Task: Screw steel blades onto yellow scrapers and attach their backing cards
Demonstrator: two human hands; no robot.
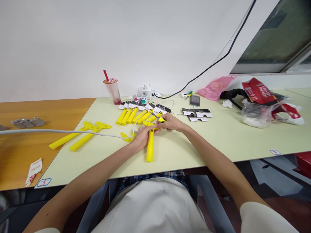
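Note:
My left hand (141, 138) is closed on the head of a yellow scraper (150, 150), whose handle points down toward me over the table. My right hand (171, 122) grips a screwdriver (161, 120) with a yellow and black handle, its thin shaft slanting up and left. Fingertips of both hands meet at the scraper's head and partly hide it. Just left of my left hand lie small yellow pieces (126, 137). Beyond the hands, several yellow scrapers (132, 115) lie in a row with black-and-white cards over their heads.
Two more yellow scrapers (90, 137) lie at left under a white cable (60, 131). A drink cup (113, 92) stands near the wall. Folded cards (197, 114) lie right of centre. Plastic bags (257, 111) fill the far right. Grey parts (28, 122) rest on the wooden table.

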